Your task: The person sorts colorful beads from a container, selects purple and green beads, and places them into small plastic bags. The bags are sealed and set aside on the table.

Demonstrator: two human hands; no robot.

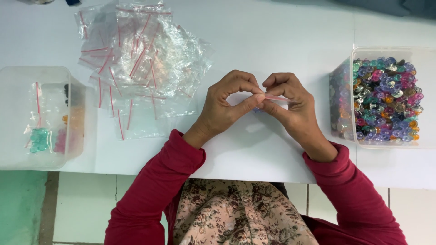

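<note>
Both hands, left hand (225, 105) and right hand (290, 106), pinched on small zip bag (272, 97). Risk: beads spilling through incomplete seal.

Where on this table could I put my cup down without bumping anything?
Bare white table lies between the pile of empty bags and the tub of colourful pieces, beyond the left hand and right hand. It is crowded on the left, where the bags reach the clear tub.
</note>
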